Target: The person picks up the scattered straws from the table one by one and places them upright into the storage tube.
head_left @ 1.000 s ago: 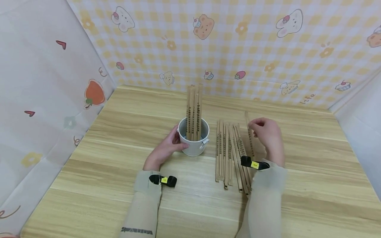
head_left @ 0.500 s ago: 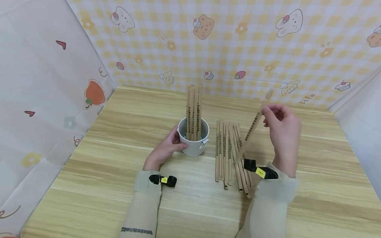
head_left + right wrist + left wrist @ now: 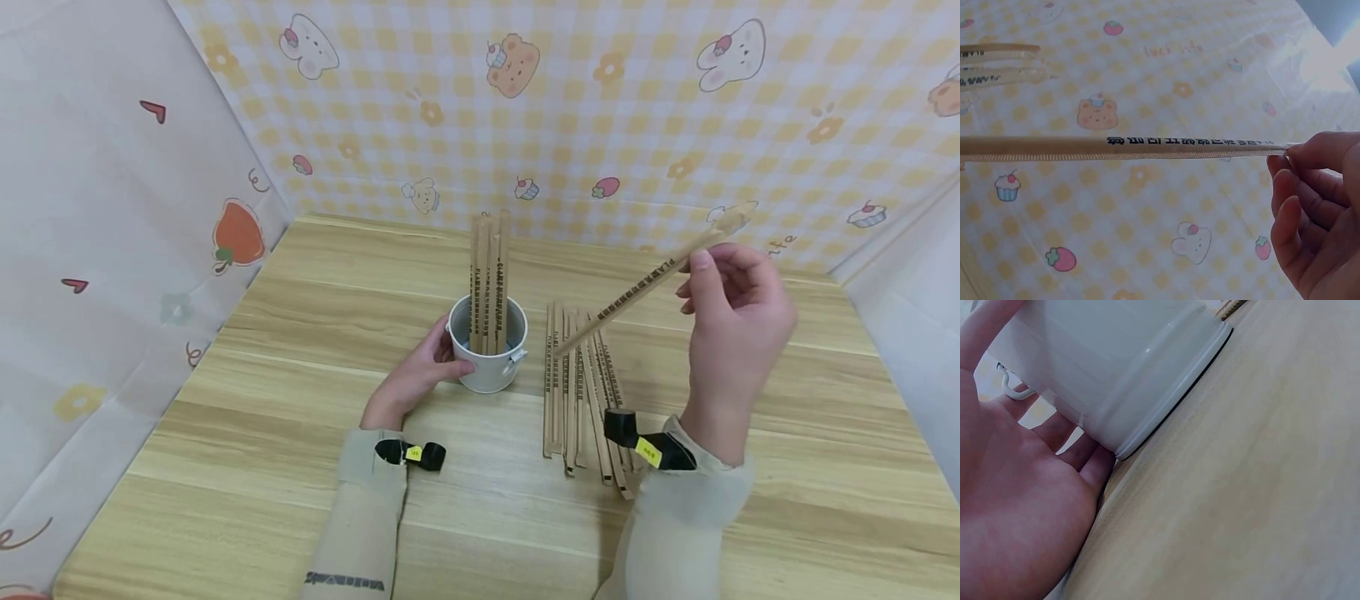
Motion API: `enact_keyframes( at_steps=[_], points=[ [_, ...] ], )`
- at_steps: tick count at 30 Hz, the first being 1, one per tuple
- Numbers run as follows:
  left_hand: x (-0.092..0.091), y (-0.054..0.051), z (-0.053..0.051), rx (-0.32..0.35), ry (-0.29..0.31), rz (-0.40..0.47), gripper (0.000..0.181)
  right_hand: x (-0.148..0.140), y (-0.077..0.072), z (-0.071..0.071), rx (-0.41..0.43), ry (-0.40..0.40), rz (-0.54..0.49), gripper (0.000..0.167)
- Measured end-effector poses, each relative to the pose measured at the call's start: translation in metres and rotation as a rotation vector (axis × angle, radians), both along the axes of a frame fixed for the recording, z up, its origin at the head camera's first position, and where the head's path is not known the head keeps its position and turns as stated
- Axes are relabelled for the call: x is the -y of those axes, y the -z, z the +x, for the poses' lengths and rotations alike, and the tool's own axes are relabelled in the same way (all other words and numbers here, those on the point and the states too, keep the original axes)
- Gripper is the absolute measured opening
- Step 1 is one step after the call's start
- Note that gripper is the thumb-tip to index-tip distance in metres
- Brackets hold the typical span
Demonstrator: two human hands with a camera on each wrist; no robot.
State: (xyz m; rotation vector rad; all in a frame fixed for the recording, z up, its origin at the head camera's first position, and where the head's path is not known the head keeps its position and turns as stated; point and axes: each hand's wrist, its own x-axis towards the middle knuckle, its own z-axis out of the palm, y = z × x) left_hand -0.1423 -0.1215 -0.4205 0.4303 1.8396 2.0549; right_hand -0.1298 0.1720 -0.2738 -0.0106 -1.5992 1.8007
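Observation:
My left hand [image 3: 420, 371] grips a small white metal bucket [image 3: 487, 377] round its left side, the thumb across the front; the left wrist view has the bucket wall [image 3: 1104, 369] close up, its base on the table. Several paper-wrapped straws [image 3: 489, 283] stand upright inside the bucket. Between thumb and forefinger, my right hand [image 3: 738, 312] pinches one paper-wrapped straw [image 3: 630, 293] near its upper end. That straw slants down to the left above the pile, and black printing runs along its wrapper [image 3: 1185, 144] in the right wrist view.
A loose pile of wrapped straws [image 3: 577, 392] lies on the wooden table [image 3: 480, 500], right of the bucket. Behind the table hangs a yellow checked cloth [image 3: 570, 125], with a pale cloth [image 3: 112, 208] along the left side.
My right hand has lifted one straw off the right edge of the pile, moving up and to the right. The straw has tilted from near vertical to slanting. My left hand stays on the bucket.

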Motion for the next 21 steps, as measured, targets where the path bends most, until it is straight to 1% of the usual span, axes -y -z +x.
enact_keyframes(
  at_steps=[3, 10, 12, 14, 17, 21],
  points=[
    [0.0, 0.0, 0.0, 0.002, 0.0, 0.0, 0.083, 0.005, -0.004, 0.004, -0.041, 0.002, -0.007, 0.013],
    [0.0, 0.0, 0.0, -0.006, 0.007, 0.009, 0.083, 0.023, -0.015, 0.012, -0.192, -0.007, -0.025, 0.006],
    [0.0, 0.0, 0.0, -0.008, 0.007, 0.009, 0.083, 0.029, -0.016, 0.013, -0.211, -0.018, -0.045, 0.006],
    [-0.001, 0.0, 0.0, -0.008, 0.006, 0.009, 0.083, 0.034, -0.016, 0.012, -0.215, -0.028, -0.036, 0.004],
    [-0.001, -0.001, 0.0, -0.007, 0.004, 0.004, 0.083, 0.041, -0.016, 0.012, -0.186, -0.043, -0.007, 0.005],
    [0.0, 0.0, 0.0, -0.006, 0.003, 0.005, 0.084, 0.048, -0.012, 0.009, -0.129, -0.042, 0.126, 0.012]
  ],
)
